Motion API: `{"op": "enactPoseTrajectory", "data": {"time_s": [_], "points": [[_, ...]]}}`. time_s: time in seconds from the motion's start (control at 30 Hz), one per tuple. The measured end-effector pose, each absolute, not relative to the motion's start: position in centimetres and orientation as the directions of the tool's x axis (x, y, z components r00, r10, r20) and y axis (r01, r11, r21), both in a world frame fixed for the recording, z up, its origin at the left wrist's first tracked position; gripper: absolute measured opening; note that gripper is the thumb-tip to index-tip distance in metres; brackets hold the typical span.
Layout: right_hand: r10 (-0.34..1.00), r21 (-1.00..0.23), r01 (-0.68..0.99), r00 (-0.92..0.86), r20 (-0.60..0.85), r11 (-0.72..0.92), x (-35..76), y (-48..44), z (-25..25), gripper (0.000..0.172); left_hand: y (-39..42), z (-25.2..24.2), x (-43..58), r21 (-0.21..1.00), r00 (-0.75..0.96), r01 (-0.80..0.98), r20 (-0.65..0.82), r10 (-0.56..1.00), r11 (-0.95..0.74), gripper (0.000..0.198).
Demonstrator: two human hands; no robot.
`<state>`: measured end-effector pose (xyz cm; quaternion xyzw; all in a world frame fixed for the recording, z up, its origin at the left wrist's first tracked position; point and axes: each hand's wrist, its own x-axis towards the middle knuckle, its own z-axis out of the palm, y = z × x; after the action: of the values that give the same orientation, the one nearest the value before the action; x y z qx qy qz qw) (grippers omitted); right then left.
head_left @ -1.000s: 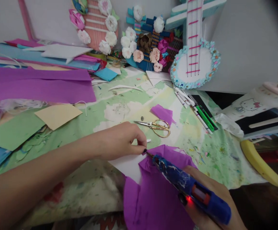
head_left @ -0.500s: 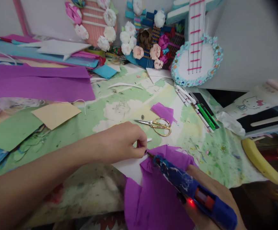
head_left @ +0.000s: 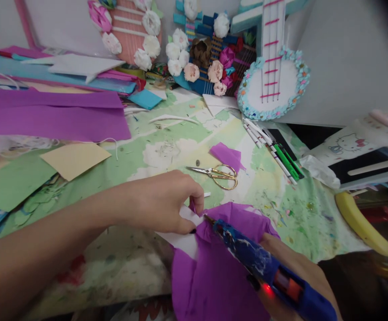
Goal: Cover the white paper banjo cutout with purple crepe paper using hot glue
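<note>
My right hand (head_left: 297, 272) grips a blue glue gun (head_left: 267, 267) at the lower right, its nozzle tip touching the fold of a purple crepe paper sheet (head_left: 214, 276). A red light glows on the gun's body. My left hand (head_left: 167, 200) reaches in from the left and pinches the edge of the purple paper and the white card (head_left: 183, 238) under it, right beside the nozzle.
Gold scissors (head_left: 219, 174) and a purple scrap (head_left: 227, 156) lie just beyond my hands. Pens (head_left: 274, 151) sit to the right, a yellow banana-shaped thing (head_left: 361, 225) at the far right. Paper sheets (head_left: 53, 116) pile on the left; flower-covered guitar crafts (head_left: 270, 84) stand at the back.
My left hand has lifted and folded the white card's edge slightly. The glue gun has slid a little down and right, its nozzle still at the fold.
</note>
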<state>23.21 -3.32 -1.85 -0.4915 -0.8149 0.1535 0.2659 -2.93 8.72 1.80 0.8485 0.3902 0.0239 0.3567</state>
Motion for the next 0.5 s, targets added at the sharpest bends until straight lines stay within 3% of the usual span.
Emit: {"op": "enactPoseTrajectory", "data": {"time_s": [0.2,0.5], "points": [[0.895,-0.514,0.733,-0.348,0.280,0.445,22.45,-3.32,-1.60,0.036,8.97,1.79,-2.81,0.608,0.689,0.659,-0.253,0.679,-0.442,0.019],[0.908,-0.538,0.735,-0.284,0.308,0.412,22.67,-4.00,-1.75,0.040,8.92,1.85,-2.71,0.630,0.681,0.653,-0.243,0.691,-0.421,0.018]]}}
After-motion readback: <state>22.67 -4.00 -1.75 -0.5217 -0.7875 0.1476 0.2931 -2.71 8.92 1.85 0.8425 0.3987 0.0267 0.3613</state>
